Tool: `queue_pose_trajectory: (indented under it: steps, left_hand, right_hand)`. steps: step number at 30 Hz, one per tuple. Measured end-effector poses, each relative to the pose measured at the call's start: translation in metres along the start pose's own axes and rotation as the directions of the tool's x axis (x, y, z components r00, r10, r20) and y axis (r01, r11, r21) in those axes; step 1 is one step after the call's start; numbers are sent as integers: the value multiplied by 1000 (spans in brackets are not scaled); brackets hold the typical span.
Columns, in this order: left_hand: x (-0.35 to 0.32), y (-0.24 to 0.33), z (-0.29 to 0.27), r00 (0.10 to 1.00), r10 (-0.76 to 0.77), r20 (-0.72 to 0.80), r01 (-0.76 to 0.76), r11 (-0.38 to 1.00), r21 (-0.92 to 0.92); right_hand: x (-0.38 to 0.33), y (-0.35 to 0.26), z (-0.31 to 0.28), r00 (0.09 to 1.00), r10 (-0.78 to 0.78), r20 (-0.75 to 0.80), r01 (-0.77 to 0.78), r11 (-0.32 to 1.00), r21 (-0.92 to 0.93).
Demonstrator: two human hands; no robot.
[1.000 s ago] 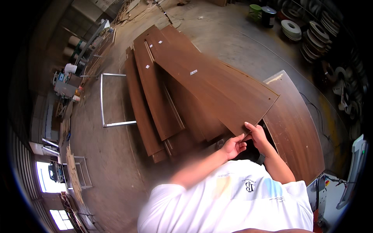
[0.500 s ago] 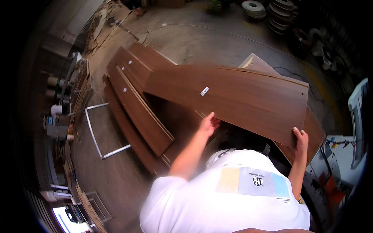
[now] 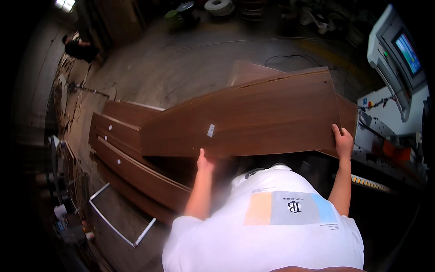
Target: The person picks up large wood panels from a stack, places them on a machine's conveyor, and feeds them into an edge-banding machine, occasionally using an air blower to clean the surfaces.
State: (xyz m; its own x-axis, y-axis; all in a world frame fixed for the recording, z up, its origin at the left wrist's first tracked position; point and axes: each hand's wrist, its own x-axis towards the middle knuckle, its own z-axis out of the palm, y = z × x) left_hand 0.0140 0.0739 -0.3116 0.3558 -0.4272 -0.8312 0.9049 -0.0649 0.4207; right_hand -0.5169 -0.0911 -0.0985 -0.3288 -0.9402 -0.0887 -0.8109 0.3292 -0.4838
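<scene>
A long brown wood-grain panel (image 3: 263, 113) spans the view in front of me, with a small white label (image 3: 211, 130) on its face. My left hand (image 3: 206, 162) grips its near long edge, thumb on top and fingers hidden underneath. At the panel's right end, my right hand (image 3: 344, 141) is closed on the edge near the corner, thumb over the face. Beneath and to the left lie several more brown panels (image 3: 140, 167), some with small white labels. Another board (image 3: 253, 72) shows past the far edge.
A machine with a lit screen (image 3: 408, 52) stands at the right. A white metal frame (image 3: 111, 222) lies on the floor at lower left. Rolls of edging (image 3: 219, 7) sit at the far side. A person in dark clothes (image 3: 81, 49) is at far left.
My left hand has closed on the panel's near edge, where it was open beside it before. The view has turned right; the machine's screen and a person at far left now show.
</scene>
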Motion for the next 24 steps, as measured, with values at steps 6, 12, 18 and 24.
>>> queue_pose_trajectory:
  steps: [6,12,18,24]
  left_hand:
    - [11,9,-15,995,-65,-69,76,985,157]
    - [13,35,-18,999,16,-39,-4,958,288]
    - [0,57,-8,998,56,-10,-45,890,454]
    - [-28,7,14,999,-6,40,-17,836,548]
  right_hand:
    - [-9,15,13,999,21,-40,-21,1000,2]
    - [-45,67,48,993,102,-60,-103,994,-19]
    - [-95,105,65,978,165,-126,-143,976,164]
    - [-116,185,43,942,267,-203,-208,940,269]
